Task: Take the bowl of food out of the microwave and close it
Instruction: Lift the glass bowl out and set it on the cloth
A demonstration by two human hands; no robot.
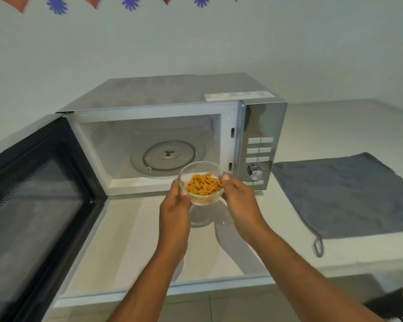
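A small clear glass bowl of orange food hangs in the air just in front of the microwave's opening. My left hand grips its left rim and my right hand grips its right rim. The silver microwave stands on the white counter, and the glass turntable inside carries nothing. Its dark door is swung wide open to the left.
A grey cloth lies flat on the white counter to the right of the microwave, with a loop hanging toward the counter's front edge. The control panel with buttons and a knob is just right of the bowl.
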